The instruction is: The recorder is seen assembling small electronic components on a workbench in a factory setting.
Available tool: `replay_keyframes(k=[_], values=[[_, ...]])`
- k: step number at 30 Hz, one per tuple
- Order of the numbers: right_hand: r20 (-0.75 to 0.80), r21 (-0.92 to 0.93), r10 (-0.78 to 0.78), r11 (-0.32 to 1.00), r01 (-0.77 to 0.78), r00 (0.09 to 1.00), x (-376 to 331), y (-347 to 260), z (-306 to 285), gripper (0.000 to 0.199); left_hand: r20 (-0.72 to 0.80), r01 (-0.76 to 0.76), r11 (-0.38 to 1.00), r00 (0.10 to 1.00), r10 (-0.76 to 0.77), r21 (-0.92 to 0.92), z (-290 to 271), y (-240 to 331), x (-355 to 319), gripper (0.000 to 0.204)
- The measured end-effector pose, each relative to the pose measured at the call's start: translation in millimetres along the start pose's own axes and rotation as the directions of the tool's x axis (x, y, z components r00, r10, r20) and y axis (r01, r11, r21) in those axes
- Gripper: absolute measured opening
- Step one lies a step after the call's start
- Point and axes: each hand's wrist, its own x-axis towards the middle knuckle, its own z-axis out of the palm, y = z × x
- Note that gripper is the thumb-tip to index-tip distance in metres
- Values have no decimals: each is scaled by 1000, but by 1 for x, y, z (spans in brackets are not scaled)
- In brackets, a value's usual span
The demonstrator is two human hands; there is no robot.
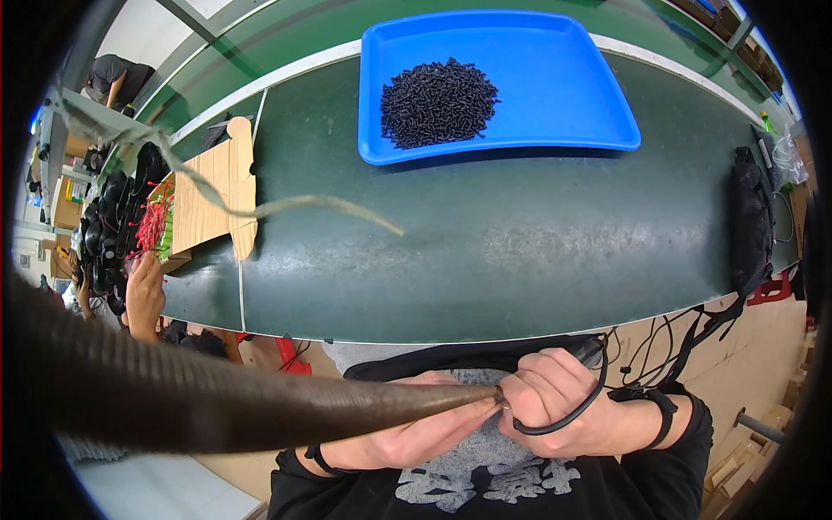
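Close against the person's chest, below the near edge of the tabletop, both hands meet. The right hand is curled shut around a thin black cable, which loops out from under its fingers and curves back up past the knuckles. The left hand lies just beside it, fingers touching the right hand's fingers and closed about the tip of a long brown ribbed tube; that tube stretches away to the left of the hands, widening and blurring as it nears the camera. Where tube tip and cable meet is hidden between the fingers.

Well ahead of the hands, on the far side of the dark green tabletop, sits a blue tray holding a heap of small black parts. Far to the left of the hands, another person's hand rests by a cardboard sheet and a bunch of black items with red ties.
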Motion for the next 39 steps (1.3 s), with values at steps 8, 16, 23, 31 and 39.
replay_keyframes(k=[8, 16, 23, 31, 39], values=[[7, 8, -6, 1000, 6, 1000, -2, 2, 2, 37, -39, 37, 997, 998, -39, -65, 4, 1, -3, 25], [4, 33, 19, 999, -19, 1000, -1, -3, 2, 38, 23, -66, 987, 998, 63, 148, -2, 8, -6, 27], [-16, 39, 50, 998, -50, 999, -4, -3, 5, 38, 28, -122, 956, 993, 119, 266, 3, 10, -12, 28], [-24, 56, 60, 997, -59, 998, -3, -1, 3, 38, -6, -123, 976, 992, 126, 180, 5, 3, -10, 28], [102, 326, 207, 917, -229, 973, 8, -1, -11, 25, 47, -201, 967, 979, 196, 158, -2, -6, -3, 29]])
